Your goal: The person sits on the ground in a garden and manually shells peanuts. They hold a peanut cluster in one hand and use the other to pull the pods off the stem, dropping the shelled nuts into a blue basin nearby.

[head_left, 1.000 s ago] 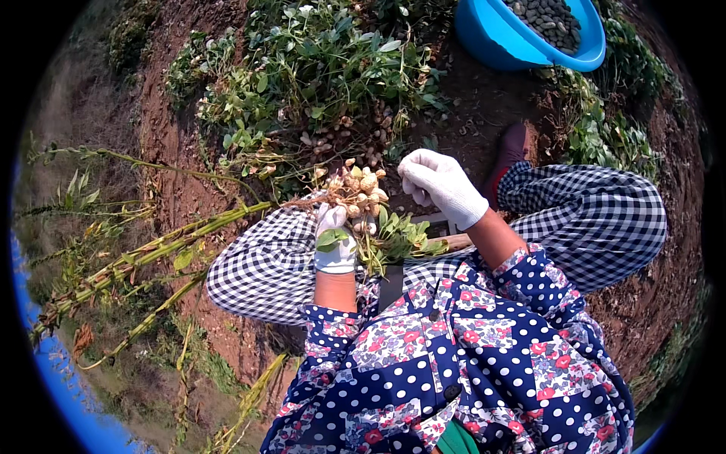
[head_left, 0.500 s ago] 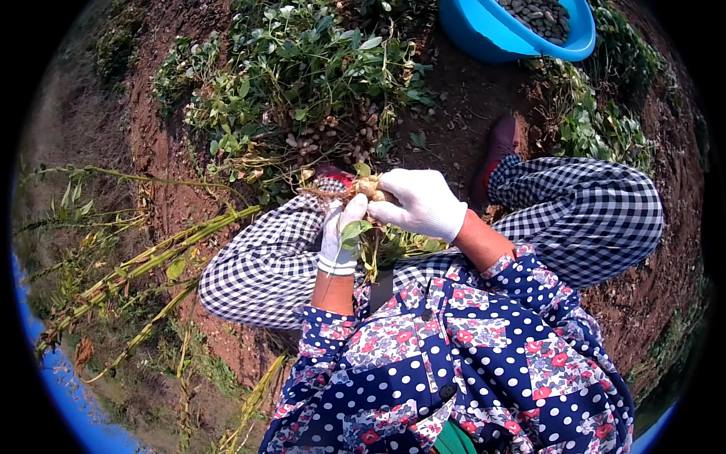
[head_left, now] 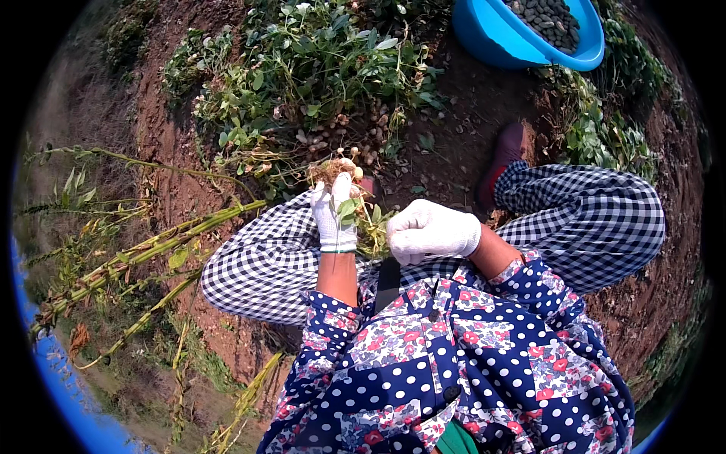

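Note:
In a white knit glove, my left hand point(head_left: 333, 221) is closed around a pulled-up peanut plant point(head_left: 330, 170). Its roots and a few pale pods stick out beyond the fingertips, while leafy stems hang down beside the palm. My right hand point(head_left: 434, 230), gloved too, is curled into a fist above my lap, apart from the plant. Whatever lies inside that fist is hidden by the fingers. Just beyond my left hand, a heap of peanut plants point(head_left: 318, 72) lies on the soil with clusters of pods at its near edge.
A blue basin point(head_left: 488, 38) holding many peanuts point(head_left: 546, 21) stands at the far right. More leafy plants point(head_left: 605, 129) lie by my right shoe point(head_left: 501, 157). Long yellow-green stalks point(head_left: 144, 253) reach in from the left toward my checked trouser leg point(head_left: 257, 261). Reddish soil surrounds me.
My right hand has come away from the pods, moving right and toward me, and closed into a fist. My left hand still grips the plant, now turned with fewer large pods showing.

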Demonstrator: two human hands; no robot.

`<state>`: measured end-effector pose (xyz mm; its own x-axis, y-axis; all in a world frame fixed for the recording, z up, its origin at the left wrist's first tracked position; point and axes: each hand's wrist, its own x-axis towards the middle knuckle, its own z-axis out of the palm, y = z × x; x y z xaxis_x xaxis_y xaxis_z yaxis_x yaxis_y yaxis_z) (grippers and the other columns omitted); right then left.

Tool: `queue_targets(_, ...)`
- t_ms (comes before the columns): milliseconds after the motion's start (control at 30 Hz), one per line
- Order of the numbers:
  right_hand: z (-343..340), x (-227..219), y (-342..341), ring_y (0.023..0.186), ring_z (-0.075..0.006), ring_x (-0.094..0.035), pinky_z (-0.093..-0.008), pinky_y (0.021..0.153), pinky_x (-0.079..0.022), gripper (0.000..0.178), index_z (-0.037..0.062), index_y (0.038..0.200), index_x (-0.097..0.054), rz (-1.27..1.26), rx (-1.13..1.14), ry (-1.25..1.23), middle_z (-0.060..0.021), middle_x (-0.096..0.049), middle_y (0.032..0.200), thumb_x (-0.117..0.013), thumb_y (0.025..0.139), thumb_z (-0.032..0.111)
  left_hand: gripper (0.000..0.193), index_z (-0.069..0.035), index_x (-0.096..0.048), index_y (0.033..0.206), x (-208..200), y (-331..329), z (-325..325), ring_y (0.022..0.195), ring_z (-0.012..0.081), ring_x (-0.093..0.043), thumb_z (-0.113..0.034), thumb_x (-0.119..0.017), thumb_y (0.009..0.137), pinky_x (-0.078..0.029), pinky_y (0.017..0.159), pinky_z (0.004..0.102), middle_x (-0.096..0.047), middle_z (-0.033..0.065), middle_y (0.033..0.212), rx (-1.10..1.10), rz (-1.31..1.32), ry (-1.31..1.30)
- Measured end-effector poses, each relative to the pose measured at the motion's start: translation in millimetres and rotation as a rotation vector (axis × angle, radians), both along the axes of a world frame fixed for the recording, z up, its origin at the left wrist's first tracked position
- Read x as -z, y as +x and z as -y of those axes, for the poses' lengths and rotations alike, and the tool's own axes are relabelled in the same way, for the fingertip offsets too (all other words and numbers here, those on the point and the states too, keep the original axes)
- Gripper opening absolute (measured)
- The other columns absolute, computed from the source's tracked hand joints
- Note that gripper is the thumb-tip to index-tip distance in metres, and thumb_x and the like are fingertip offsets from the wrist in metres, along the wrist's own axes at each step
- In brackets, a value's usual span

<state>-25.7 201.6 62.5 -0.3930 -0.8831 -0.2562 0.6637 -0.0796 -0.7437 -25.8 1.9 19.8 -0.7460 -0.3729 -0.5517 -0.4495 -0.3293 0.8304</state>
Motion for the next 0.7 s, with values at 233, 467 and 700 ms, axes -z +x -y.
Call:
queue_targets(233,0.4,13.5,-29.0,0.047,-0.0038,-0.045,-0.0195,0.042,-0.034,0.017,0.0056,0.1,-0.059,0.26,0.645,0.222,0.0013,-0.057,0.067,-0.055,0.089,0.018,0.014,-0.004,-0.065,0.098,-6.0,2.7,-5.6,0.055,0.0067,-0.055,-0.011,-0.063,0.086,-0.043,0.048,0.0202,-0.063,0.0009,0.076,0.117,0.045,0.033)
queue_targets(467,23.4,32.5,-16.8,0.061,-0.0058,-0.053,-0.0225,0.056,-0.045,0.031,0.0013,0.098,-0.062,-0.215,0.678,0.492,-0.0007,-0.06,0.071,-0.069,0.084,0.028,0.017,-0.003,-0.066,0.098,-13.6,12.1,-18.0,0.062,0.0058,-0.056,-0.013,-0.064,0.085,-0.043,0.054,0.0205,-0.063,-0.0008,0.076,0.38,0.067,-0.187)
queue_targets(700,10.6,21.8,-13.4,0.066,-0.0198,-0.062,-0.0317,0.068,-0.049,0.028,0.0024,0.08,-0.063,-0.647,0.244,0.469,-0.0142,-0.061,0.068,-0.065,0.083,0.031,0.02,-0.005,-0.064,0.103,17.6,7.1,14.6,0.076,0.0225,-0.066,-0.016,-0.062,0.086,-0.054,0.074,0.0365,-0.066,0.0092,0.082,0.062,0.022,0.139)
